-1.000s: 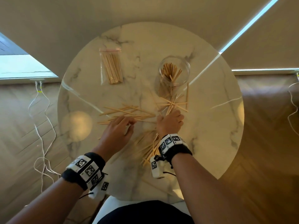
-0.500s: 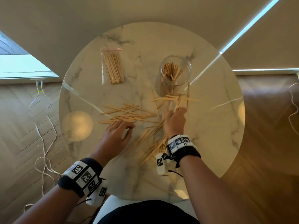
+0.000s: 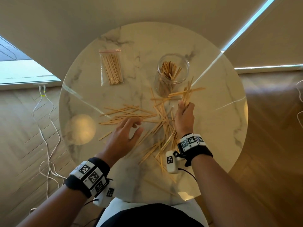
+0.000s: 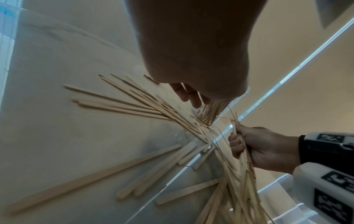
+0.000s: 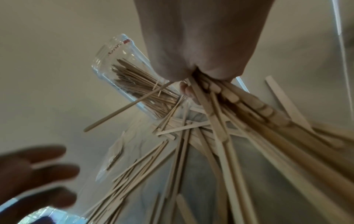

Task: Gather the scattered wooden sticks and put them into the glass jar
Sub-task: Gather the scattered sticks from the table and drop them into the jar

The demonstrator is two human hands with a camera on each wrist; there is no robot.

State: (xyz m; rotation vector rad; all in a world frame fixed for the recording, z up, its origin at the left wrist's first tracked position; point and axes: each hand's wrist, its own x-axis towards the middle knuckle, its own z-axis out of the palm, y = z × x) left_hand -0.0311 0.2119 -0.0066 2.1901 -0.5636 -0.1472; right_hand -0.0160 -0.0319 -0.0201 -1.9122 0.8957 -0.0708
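Several loose wooden sticks [image 3: 131, 114] lie scattered over the middle of the round marble table [image 3: 221, 128]. A glass jar [image 3: 173, 69] partly filled with sticks stands at the back right; it also shows in the right wrist view as the jar [image 5: 122, 78]. My right hand [image 3: 184, 113] grips a bundle of sticks [image 3: 187, 92] just in front of the jar; the bundle [image 5: 239, 106] fans out below the palm. My left hand [image 3: 126, 133] hovers over the scattered sticks [image 4: 134, 103] with its fingers loosely curled, holding nothing.
A clear zip bag of more sticks [image 3: 111, 68] lies at the back left of the table. White cables [image 3: 47, 128] trail on the wooden floor to the left. A white seat edge [image 3: 118, 203] is below me.
My right hand has lifted a bundle of sticks off the table and carried it up and right toward the jar. My left hand has drawn back slightly from the pile.
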